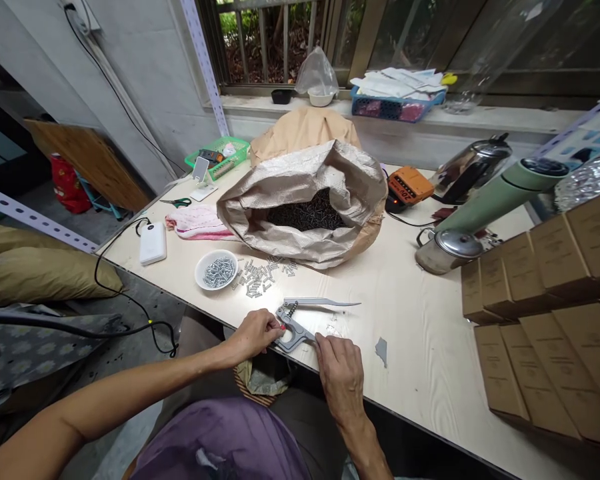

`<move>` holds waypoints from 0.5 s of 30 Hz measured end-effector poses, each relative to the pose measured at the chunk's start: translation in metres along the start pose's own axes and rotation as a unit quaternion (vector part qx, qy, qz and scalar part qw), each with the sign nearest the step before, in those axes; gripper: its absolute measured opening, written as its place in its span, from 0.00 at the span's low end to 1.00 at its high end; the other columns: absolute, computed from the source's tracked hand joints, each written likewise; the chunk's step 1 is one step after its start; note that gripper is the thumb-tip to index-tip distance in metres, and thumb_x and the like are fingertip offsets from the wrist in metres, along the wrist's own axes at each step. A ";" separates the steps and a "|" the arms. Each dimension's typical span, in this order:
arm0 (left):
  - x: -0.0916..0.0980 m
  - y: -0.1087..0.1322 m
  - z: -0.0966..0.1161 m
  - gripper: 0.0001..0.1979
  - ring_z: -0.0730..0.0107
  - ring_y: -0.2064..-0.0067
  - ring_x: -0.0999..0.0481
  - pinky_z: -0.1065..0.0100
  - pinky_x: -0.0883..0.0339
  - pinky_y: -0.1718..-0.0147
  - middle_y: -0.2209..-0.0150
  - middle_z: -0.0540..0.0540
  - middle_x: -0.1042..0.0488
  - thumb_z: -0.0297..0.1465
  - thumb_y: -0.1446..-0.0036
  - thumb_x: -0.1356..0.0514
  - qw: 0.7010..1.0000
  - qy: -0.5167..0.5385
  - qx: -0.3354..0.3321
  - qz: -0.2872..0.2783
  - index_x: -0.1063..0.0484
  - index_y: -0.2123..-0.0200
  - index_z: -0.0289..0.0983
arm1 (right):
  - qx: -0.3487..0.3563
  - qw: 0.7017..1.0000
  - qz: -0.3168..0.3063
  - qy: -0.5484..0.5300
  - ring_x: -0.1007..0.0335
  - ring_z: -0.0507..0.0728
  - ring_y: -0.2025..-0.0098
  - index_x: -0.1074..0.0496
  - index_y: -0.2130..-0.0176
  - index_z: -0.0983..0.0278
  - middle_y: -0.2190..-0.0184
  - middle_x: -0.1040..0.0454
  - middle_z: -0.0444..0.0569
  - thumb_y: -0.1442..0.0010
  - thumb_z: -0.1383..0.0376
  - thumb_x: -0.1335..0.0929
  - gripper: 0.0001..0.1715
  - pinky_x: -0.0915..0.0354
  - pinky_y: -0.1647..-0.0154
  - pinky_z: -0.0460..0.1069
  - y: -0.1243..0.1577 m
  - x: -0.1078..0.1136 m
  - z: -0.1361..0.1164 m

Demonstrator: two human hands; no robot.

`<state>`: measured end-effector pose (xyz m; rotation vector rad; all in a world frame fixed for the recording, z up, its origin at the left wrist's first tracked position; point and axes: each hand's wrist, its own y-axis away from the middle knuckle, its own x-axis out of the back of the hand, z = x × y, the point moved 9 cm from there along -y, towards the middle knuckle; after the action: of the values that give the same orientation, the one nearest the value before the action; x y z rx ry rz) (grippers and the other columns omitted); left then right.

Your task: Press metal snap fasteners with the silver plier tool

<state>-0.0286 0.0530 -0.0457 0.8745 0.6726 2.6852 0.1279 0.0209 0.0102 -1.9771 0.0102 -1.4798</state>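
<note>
A pair of grey spring-loaded pliers [300, 332] lies at the table's front edge, its handles spread apart. My right hand [341, 373] is closed around the lower handle, while the upper one points right and is free. At the rounded jaws, my left hand [255, 335] pinches with thumb and forefinger. A small red spot shows at those fingertips; what they hold is too small to make out. Just beyond the pliers are loose short silvery metal pins [260, 275], and beside them a white bowl [201, 280] contains many more.
A large paper-lined sack [300, 250] of dark small parts stands open behind the pins. Brown boxes [540, 373] are stacked at the right, near a metal mug [445, 257] and a green flask [500, 197]. A white power bank [153, 243] sits at the left edge.
</note>
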 end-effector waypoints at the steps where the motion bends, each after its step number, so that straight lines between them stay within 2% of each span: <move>1: -0.001 0.001 -0.002 0.07 0.74 0.80 0.31 0.75 0.35 0.83 0.80 0.52 0.33 0.31 0.49 0.43 1.000 0.014 0.004 0.000 0.30 0.74 0.33 | 0.002 1.000 0.000 0.005 0.42 0.54 0.66 0.31 0.60 0.65 0.72 0.31 0.47 0.40 0.71 0.38 0.09 0.46 0.62 0.49 0.000 0.000 -0.001; 8: -0.004 0.005 -0.007 0.06 0.75 0.82 0.31 0.74 0.33 0.81 0.85 0.56 0.37 0.26 0.47 0.46 0.996 0.084 0.041 0.000 0.35 0.75 0.35 | -0.028 0.998 -0.052 -0.001 0.43 0.53 0.69 0.30 0.65 0.63 0.75 0.33 0.45 0.39 0.67 0.38 0.08 0.48 0.64 0.49 -0.006 -0.005 0.004; 15: -0.005 0.003 -0.006 0.07 0.74 0.82 0.30 0.74 0.35 0.82 0.86 0.56 0.37 0.27 0.48 0.44 0.994 0.088 0.063 -0.024 0.36 0.77 0.35 | -0.032 0.997 -0.062 -0.016 0.42 0.53 0.69 0.31 0.65 0.62 0.74 0.33 0.46 0.38 0.66 0.40 0.10 0.49 0.64 0.49 -0.007 -0.005 0.007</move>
<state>-0.0281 0.0466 -0.0513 0.6439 0.8996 2.7224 0.1295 0.0315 0.0086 -2.0852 -0.0816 -1.5443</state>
